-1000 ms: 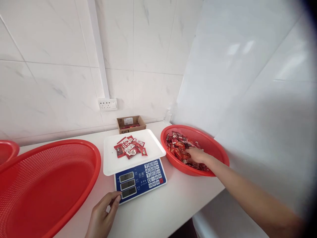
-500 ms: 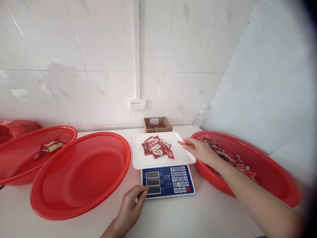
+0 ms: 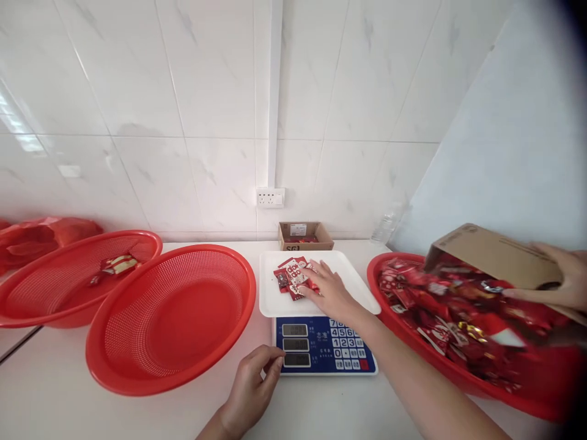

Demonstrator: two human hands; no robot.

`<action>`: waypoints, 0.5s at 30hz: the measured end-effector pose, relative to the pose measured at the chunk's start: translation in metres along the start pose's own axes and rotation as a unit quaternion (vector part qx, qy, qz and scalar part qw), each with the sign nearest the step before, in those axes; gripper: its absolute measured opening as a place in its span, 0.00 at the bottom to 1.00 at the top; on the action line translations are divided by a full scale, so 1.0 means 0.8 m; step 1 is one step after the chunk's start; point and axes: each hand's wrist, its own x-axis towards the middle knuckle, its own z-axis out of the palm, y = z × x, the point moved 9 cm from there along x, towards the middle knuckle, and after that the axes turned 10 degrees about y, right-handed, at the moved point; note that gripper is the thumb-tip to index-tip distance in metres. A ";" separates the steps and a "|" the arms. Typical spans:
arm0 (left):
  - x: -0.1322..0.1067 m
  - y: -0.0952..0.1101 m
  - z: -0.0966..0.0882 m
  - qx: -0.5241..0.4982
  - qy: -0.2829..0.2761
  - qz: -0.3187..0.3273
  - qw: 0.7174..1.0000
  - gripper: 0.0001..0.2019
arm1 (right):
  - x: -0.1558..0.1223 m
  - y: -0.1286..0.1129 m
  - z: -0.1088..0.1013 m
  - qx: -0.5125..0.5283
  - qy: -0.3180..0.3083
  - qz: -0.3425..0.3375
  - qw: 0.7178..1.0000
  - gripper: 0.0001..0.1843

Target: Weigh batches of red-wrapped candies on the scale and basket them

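Packets: small red wrapped packets (image 3: 294,272), overlapping loosely on the white tray (image 3: 355,281), toward its left side; part of the heap is hidden.
Wrapper: printed; I judge it thin and slick, so pieces could slide over one another.
Weight: light, I'd guess; soft outside, contents unseen, perhaps crushable.
Grip point: I'd favour a loose corner or edge, gently pinched, over the flat middle.
Right hand (image 3: 329,289): palm down, fingers spread over the heap; I can't tell whether it holds any packet.
Left hand (image 3: 254,380): thumb and forefinger curled close together by the left edge of the scale (image 3: 322,362); pinching or merely resting, I can't tell.
Scale: blue-faced, on the table (image 3: 316,406), bearing the tray.
Right-side basket (image 3: 373,276): red, many packets inside; another person's hand (image 3: 568,278) holds a tipped cardboard box (image 3: 495,253) over it.
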 end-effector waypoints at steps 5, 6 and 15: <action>0.001 0.003 0.000 -0.001 0.005 0.009 1.000 0.12 | -0.078 0.072 -0.086 -0.001 0.190 0.015 0.982 0.30; 0.000 0.006 -0.001 0.003 0.006 0.015 1.000 0.11 | -0.097 0.096 -0.093 -0.016 0.196 0.033 0.980 0.29; -0.006 0.092 -0.073 0.231 0.156 0.245 0.929 0.11 | -0.200 0.211 -0.088 -0.118 0.188 0.082 0.972 0.25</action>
